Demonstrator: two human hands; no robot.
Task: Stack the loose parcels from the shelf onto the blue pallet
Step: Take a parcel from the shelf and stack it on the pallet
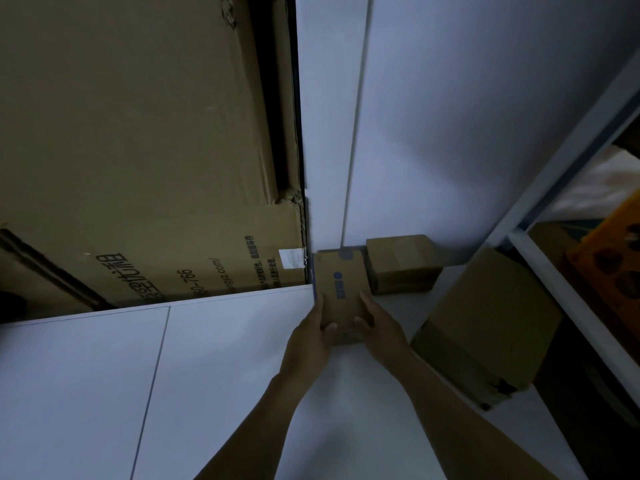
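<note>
One large flat carton (138,133) with printed writing fills the upper left of the frame. Near the centre, the left hand (311,334) grips one side of a small brown parcel (341,285) and the right hand (381,330) grips the other, thumbs on top. Just beside its upper right lies a second small parcel (401,265), then a bigger cardboard box (485,323) at lower right, near the grey shelf post (561,188).

A dim storeroom: brown parcels (401,263) on pale flooring, flattened cardboard (138,133) against the wall, metal shelving (571,265) alongside.
</note>
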